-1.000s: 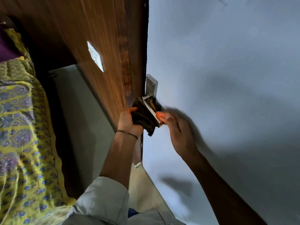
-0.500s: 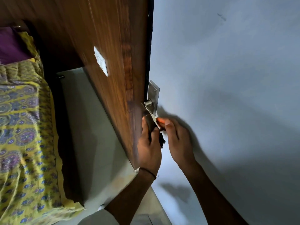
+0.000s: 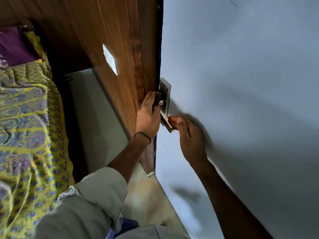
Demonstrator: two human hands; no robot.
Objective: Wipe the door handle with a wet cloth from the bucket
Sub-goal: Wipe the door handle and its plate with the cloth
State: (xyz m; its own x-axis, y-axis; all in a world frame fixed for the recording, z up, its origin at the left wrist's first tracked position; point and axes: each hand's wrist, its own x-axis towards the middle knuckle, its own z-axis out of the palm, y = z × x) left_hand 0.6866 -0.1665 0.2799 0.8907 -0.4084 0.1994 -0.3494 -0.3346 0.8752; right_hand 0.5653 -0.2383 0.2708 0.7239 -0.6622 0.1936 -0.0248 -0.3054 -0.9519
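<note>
The door handle (image 3: 165,120) sits at the edge of the pale door (image 3: 241,83), its steel lever angling down from the backplate (image 3: 166,91). At the lever's root, just below that plate, the left hand (image 3: 148,116) presses a dark cloth (image 3: 157,100) against the metal with fingers laid flat — the wiping looks underway, not finished. At the lever's free end, the right hand (image 3: 187,133) pinches the tip to steady it. No bucket is in view; the lever's lower stretch looks left to cover.
</note>
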